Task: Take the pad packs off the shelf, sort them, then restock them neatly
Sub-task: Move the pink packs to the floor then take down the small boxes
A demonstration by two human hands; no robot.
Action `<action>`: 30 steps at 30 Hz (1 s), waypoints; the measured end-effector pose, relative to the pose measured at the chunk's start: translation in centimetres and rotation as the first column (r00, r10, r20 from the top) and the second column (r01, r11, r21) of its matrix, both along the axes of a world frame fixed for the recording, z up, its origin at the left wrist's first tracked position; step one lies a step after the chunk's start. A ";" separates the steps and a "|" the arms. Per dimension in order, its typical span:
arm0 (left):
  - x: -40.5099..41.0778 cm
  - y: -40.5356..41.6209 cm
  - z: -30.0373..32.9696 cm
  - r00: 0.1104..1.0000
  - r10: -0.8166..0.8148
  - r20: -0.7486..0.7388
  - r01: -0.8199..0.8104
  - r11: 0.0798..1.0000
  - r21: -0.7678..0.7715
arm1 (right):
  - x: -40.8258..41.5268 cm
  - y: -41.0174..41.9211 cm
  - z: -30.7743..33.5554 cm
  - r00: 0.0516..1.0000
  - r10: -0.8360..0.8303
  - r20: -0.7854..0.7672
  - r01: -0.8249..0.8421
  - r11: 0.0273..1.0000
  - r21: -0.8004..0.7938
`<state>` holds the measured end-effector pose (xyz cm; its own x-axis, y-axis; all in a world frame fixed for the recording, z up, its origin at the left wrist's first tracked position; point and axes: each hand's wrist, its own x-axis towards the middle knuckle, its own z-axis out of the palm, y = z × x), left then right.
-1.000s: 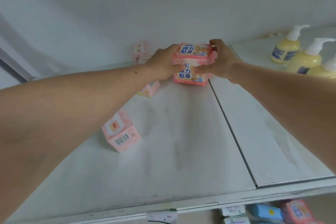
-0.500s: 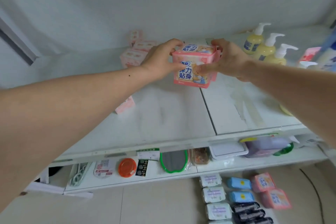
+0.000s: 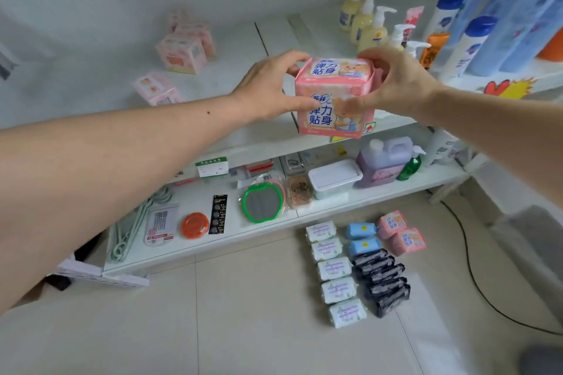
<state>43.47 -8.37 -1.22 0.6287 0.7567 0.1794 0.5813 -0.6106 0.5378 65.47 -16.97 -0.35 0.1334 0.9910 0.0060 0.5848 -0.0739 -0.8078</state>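
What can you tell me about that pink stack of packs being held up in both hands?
The pink stack looks like two soft, plastic-wrapped pad packs, one on top of the other, each with a white panel, blue Chinese characters and a cartoon bear. It is held in the air in front of the upper shelf, roughly level. The left hand grips its left side, the right hand its right, thumbs on the front. Nothing else touches it.
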 end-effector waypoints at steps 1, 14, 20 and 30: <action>1.2 -0.8 -0.2 0.999 -0.033 -0.013 0.033 0.999 -0.003 | 0.9 -1.4 -0.1 1.000 -0.012 0.001 0.012 1.000 0.005; 16.9 -11.9 -7.8 0.950 -0.293 -0.110 0.254 0.926 -0.280 | 15.5 -15.0 -7.9 0.999 -0.030 -0.045 0.024 0.994 -0.111; 25.6 -18.0 -15.0 0.962 -0.254 -0.098 0.203 0.910 -0.362 | 23.8 -20.8 -14.7 0.995 0.021 0.094 0.000 0.975 -0.223; 32.8 -21.9 -26.8 0.973 -0.189 -0.132 0.103 0.868 -0.486 | 30.5 -23.0 -25.5 0.986 0.053 0.161 0.024 0.896 -0.444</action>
